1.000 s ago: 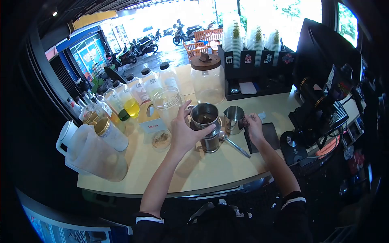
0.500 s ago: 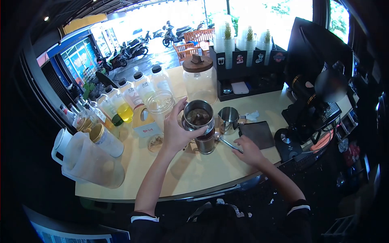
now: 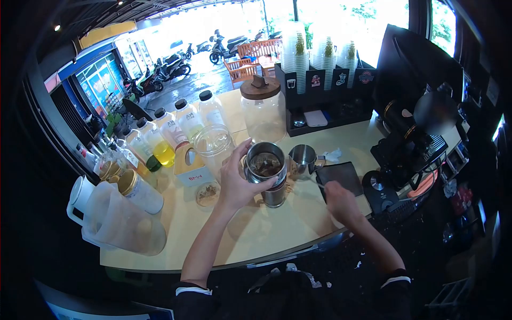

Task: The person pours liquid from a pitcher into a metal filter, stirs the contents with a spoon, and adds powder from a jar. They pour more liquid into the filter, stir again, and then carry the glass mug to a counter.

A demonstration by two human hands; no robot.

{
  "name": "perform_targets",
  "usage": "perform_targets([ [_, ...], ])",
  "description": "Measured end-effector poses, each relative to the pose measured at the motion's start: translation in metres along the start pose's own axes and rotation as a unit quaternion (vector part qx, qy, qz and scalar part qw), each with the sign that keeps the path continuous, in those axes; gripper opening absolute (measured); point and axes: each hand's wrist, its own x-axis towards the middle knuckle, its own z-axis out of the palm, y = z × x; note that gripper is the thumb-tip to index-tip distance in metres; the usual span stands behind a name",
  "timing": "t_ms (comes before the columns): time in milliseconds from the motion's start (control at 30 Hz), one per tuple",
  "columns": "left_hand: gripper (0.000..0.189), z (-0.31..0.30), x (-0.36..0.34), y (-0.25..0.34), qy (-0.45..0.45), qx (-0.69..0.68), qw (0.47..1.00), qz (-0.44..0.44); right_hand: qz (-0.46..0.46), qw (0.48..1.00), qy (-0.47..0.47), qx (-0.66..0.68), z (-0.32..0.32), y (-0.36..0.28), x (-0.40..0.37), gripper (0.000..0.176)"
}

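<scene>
My left hand point(image 3: 236, 178) is wrapped around a round steel container point(image 3: 265, 160), its open top toward me and dark brown matter inside. Just below it in view is a steel cylinder point(image 3: 274, 197); whether the two touch is hidden. My right hand point(image 3: 342, 204) is closed on the thin metal handle of a spoon point(image 3: 317, 184), which points left toward the container. The far end of the spoon is blurred. Behind it stands a small steel pitcher point(image 3: 302, 160) with a handle, beside a dark flat mat point(image 3: 341, 181).
A clear jar with a wooden lid point(image 3: 261, 114) and several capped bottles point(image 3: 213, 109) line the back. At left are a plastic pitcher point(image 3: 125, 218), a gold-lidded jar point(image 3: 144, 194) and a tissue box point(image 3: 193, 170). A cup rack point(image 3: 330, 85) and coffee machine point(image 3: 410, 133) stand right.
My right hand has taken up the spoon from the counter and moved slightly right and down, its fingers now closed. The container in my left hand has shifted a little right and down in view.
</scene>
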Motion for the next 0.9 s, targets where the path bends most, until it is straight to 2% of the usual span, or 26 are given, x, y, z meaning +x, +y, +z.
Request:
perform_targets([
  [100,0.093,0.000,-0.001,-0.003,-0.004,-0.010,1.000,0.002,-0.076,0.987,0.132,0.055,-0.039,0.004,0.000,0.006],
  [200,0.091,0.000,0.000,-0.003,-0.015,-0.015,1.000,-0.004,-0.083,0.977,0.152,0.123,-0.084,-0.014,0.004,0.013],
  [300,0.090,0.005,0.001,-0.006,-0.019,-0.024,1.000,-0.003,-0.114,0.981,0.122,0.103,-0.118,-0.057,0.009,0.020],
  [367,0.090,0.006,0.002,-0.006,-0.015,-0.040,0.999,0.004,-0.171,0.984,0.053,0.015,-0.125,-0.077,0.017,0.027],
  [400,0.089,0.005,0.002,-0.003,-0.021,-0.039,0.999,-0.001,-0.168,0.984,0.054,0.012,-0.123,-0.084,0.023,0.027],
  [467,0.089,0.006,0.002,-0.002,-0.027,-0.041,0.999,-0.004,-0.253,0.958,0.071,-0.116,-0.114,-0.094,0.033,0.035],
  [567,0.089,0.008,-0.001,-0.005,-0.028,-0.052,0.998,0.020,-0.297,0.933,0.075,-0.189,-0.104,-0.108,0.043,0.038],
  [667,0.092,0.006,-0.001,-0.011,-0.020,-0.128,0.991,-0.028,-0.314,0.933,0.036,-0.174,-0.116,-0.117,0.042,0.039],
  [733,0.095,0.003,0.000,-0.012,-0.030,-0.139,0.990,-0.003,-0.321,0.934,0.019,-0.157,-0.120,-0.116,0.043,0.039],
  [833,0.096,0.000,0.000,-0.008,-0.041,-0.111,0.993,0.023,-0.326,0.926,0.059,-0.179,-0.123,-0.113,0.048,0.039],
  [900,0.096,-0.003,0.000,-0.006,-0.047,-0.103,0.993,0.016,-0.343,0.927,-0.015,-0.154,-0.126,-0.109,0.051,0.038],
])
